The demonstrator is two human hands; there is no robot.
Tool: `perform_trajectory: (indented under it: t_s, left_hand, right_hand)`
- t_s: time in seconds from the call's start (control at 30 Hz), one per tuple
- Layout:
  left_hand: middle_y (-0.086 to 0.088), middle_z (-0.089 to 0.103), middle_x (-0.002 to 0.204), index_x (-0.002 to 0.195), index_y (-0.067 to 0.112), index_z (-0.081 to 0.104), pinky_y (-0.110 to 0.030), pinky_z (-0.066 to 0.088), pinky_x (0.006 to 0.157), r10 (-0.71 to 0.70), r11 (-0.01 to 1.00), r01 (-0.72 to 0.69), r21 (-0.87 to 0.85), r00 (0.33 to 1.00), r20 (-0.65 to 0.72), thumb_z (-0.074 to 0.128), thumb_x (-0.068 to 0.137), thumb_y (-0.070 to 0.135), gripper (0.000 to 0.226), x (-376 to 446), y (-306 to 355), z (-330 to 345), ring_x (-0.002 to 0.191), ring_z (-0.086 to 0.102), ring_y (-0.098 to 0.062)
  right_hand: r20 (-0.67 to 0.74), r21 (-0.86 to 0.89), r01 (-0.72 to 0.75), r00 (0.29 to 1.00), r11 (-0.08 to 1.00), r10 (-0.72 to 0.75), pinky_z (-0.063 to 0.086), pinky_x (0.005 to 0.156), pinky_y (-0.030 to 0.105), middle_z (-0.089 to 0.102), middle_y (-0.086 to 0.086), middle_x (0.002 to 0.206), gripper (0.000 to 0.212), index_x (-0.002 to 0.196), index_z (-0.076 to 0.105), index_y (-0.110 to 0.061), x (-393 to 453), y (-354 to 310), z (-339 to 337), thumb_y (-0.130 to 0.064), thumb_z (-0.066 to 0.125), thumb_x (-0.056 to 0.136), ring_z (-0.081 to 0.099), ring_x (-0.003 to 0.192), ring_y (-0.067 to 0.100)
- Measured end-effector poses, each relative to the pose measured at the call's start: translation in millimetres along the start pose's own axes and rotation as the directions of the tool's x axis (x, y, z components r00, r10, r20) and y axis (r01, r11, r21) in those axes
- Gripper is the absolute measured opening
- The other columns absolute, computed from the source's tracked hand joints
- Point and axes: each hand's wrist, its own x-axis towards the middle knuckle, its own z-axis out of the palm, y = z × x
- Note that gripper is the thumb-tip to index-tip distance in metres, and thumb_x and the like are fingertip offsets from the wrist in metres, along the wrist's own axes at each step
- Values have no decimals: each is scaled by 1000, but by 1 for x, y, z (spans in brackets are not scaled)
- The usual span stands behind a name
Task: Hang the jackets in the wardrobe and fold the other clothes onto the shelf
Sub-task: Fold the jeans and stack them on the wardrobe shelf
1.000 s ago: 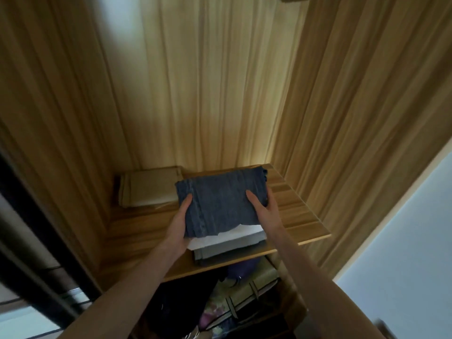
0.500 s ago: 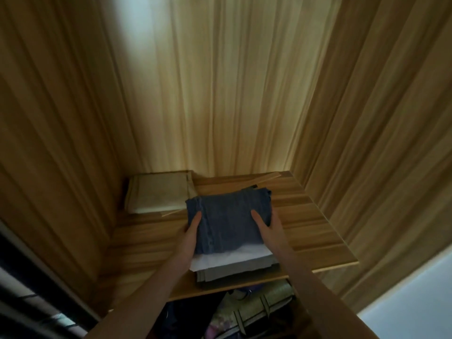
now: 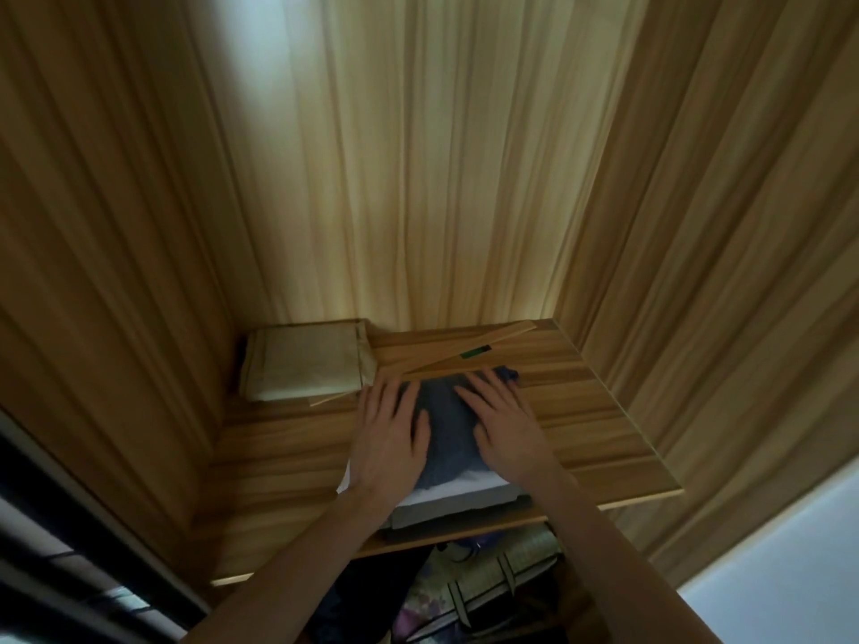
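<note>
Folded denim [image 3: 448, 429] lies on top of a small stack, over a white garment [image 3: 458, 489] and a grey one beneath, near the front of the wardrobe shelf [image 3: 590, 420]. Both hands lie flat on it, fingers straight: the left hand [image 3: 390, 436] on its left half, the right hand [image 3: 504, 427] on its right, likely pressing the pile down so it sits neat. Thin wooden slats [image 3: 465, 360] rest just behind, beside a folded beige cloth [image 3: 304, 364] in the corner.
</note>
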Motion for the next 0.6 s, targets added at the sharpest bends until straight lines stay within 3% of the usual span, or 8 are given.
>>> perform_trajectory:
  t_s: [0.13, 0.27, 0.37, 0.47, 0.6]
  left_hand:
    - [-12, 40, 164, 156, 14, 46, -45, 20, 126, -24, 995, 7, 98, 985, 172, 29, 106, 52, 65, -8, 0, 21, 155, 31, -30]
    - [-12, 31, 168, 158, 16, 43, -50, 26, 127, -30, 990, 1, 140, 979, 202, 28, 106, 57, 68, -22, -7, 31, 157, 26, -30]
    - [-12, 20, 172, 162, 21, 35, -49, 16, 128, -25, 988, -9, 157, 976, 216, 23, 104, 68, 76, -29, -10, 35, 160, 14, -33]
    - [-10, 16, 173, 163, 25, 33, -53, 22, 125, -54, 990, 21, 139, 970, 235, 25, 100, 75, 81, -29, -13, 38, 161, 6, -35]
    - [-12, 31, 169, 158, 24, 43, -55, 30, 124, -81, 990, 47, 134, 960, 268, 27, 98, 77, 82, -21, -14, 38, 157, 22, -39]
  right_hand:
    - [8, 65, -162, 987, 985, 162, 36, 117, 41, 50, -10, 154, 66, 151, 49, -30, -2, -9, 11, -67, 26, 101, 41, 145, 13]
    - [5, -11, -122, 992, 992, 122, 36, 120, 48, 42, -8, 161, 70, 158, 41, -30, -10, -5, 22, -68, 29, 101, 36, 149, 17]
    - [24, -42, -101, 995, 994, 102, 16, 130, 45, 21, -4, 172, 74, 164, 29, -28, -18, -3, 36, -69, 25, 103, 13, 160, 16]
    - [63, -8, -142, 988, 990, 142, 5, 129, 41, 4, -2, 175, 78, 167, 15, -31, -18, 2, 45, -73, 23, 102, -3, 162, 21]
    - [113, 62, -212, 972, 975, 204, 16, 131, 44, 13, 3, 174, 98, 167, 16, -22, -11, 4, 49, -85, 10, 92, 7, 161, 24]
